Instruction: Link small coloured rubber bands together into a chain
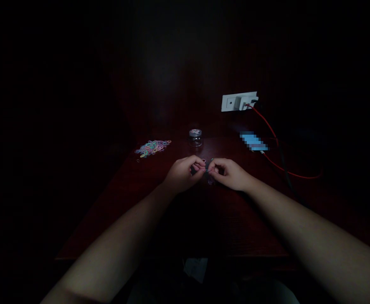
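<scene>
My left hand (184,173) and my right hand (229,174) meet fingertip to fingertip over the middle of the dark red table. Thumb and forefinger of each are pinched. A thin, pale elastic band (207,170) is stretched across the small gap between them. Just under my fingers lie a few purplish elastic bands (210,181), partly covered by my right hand. Another small pinkish band (203,161) shows just behind my fingertips. To the far left is a loose pile of colourful elastic bands (153,147).
Behind my hands stands a small clear jar (195,138) with a lid. A blurred phone (254,141) lies at the right, its red cable (276,166) running to a charger in the wall socket (231,102). A dark cable (284,162) hangs beside it. Surroundings are very dark.
</scene>
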{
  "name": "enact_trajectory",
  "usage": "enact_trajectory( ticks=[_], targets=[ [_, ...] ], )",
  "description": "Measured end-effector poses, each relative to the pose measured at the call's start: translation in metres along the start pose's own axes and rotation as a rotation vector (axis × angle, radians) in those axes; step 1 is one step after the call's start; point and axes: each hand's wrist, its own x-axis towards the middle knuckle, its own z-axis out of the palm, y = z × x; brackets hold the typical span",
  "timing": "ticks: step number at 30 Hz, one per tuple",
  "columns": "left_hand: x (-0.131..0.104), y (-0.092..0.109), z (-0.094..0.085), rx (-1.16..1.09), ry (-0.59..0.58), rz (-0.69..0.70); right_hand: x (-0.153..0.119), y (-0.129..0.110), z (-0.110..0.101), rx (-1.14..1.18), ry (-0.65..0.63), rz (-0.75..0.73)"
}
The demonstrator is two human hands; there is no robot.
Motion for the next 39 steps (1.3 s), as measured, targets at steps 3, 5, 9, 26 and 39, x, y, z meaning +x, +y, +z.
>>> enact_trajectory(
  ticks=[3, 5, 9, 26, 39],
  targets=[
    [0.0001, -0.0008, 0.0003, 0.005, 0.006, 0.000, -0.0004, 0.0001, 0.0001, 0.019, 0.013, -0.005],
    [0.0002, -0.0013, 0.0005, 0.015, 0.011, 0.004, -0.0007, -0.0008, 0.0000, 0.028, 0.025, -0.007],
    [0.0004, -0.0020, 0.0004, 0.021, 0.003, 0.006, -0.0011, -0.0042, -0.0007, 0.026, 0.050, -0.019],
    [0.0009, -0.0013, -0.0019, 0.051, -0.068, 0.029, -0.0001, -0.0064, 0.0005, 0.020, 0.078, -0.013],
    [0.0009, 0.0002, -0.0018, -0.031, -0.054, -0.003, -0.0004, -0.0049, 0.0008, 0.026, 0.063, -0.024]
  ],
)
